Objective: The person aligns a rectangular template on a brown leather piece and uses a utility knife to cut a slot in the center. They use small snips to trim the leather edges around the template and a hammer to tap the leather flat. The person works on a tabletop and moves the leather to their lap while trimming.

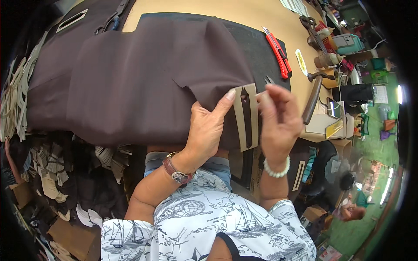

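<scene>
My left hand [204, 128] grips the edge of a dark brown sheet [130, 87], apparently leather, with its thumb pressed on a beige slotted frame [239, 122] lying along that edge. A dark slot runs down the frame's middle, with a small opening near its top. My right hand [278, 122] is just right of the frame, fingers curled toward the thumb; anything between the fingertips is too small to make out. A red box cutter [278, 52] lies beyond it on the black mat [257, 48], and a partly hidden pointed metal tool [269, 80] lies behind the right fingers.
Scissors [111, 21] lie at the back left of the tan table [165, 6], pale strips [21, 91] at the left end. A hammer [313, 98], tools and containers line the right side. Scraps [52, 169] are below left. Another person [350, 211] is at far lower right.
</scene>
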`<state>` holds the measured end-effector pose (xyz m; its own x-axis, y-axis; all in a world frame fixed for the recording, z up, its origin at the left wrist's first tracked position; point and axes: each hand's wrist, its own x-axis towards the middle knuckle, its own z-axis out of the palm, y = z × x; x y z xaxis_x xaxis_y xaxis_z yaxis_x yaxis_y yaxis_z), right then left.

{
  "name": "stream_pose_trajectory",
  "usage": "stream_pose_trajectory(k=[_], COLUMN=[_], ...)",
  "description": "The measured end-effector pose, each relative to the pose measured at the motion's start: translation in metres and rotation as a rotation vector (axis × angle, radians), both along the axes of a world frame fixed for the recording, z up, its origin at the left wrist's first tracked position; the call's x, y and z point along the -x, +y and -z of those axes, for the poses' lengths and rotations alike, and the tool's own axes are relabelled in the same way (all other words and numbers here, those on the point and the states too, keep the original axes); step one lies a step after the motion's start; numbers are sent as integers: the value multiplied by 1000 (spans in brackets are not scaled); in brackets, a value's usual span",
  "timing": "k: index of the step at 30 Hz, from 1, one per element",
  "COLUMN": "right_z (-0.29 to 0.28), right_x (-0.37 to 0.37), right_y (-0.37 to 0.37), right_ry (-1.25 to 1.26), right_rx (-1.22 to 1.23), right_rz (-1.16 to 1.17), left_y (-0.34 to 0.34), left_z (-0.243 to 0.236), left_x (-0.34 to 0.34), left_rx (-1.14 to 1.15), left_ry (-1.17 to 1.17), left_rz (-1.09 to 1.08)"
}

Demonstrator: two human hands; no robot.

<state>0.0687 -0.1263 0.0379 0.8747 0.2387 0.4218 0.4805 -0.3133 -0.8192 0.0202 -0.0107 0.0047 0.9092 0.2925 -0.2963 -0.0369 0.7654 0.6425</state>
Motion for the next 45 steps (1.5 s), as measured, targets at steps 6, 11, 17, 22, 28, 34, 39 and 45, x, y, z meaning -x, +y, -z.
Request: stream_pose_trajectory(k=[6, 11, 17, 22, 28, 34, 39, 45], right_z=[11, 16, 27, 30, 42, 44, 49, 50], right_x=[36, 47, 26, 6, 7, 11, 11, 10], right_y=[-6, -32, -41, -39, -40, -36, -36, -42], right_ry=[187, 213, 178, 26, -201, -344, -350, -454], right_rx=[117, 193, 212, 289, 349, 370, 358, 464], right_rz=[38, 73, -109, -192, -210, -132, -90, -170], left_y=[4, 7, 17, 104, 114, 72, 81, 95], left_z=[-9, -4, 3, -1, -59, -33, -25, -4], left_x=[-10, -11, -2, 22, 13, -62, -89, -86], left_rx=[19, 39, -96, -297, -1516, -1843, -1626, -1544], left_ry=[-132, -165, -54, -66, -316, -767, -729, -832], left_rz=[-163, -225, -252, -636, -414, 733, 1146, 1025])
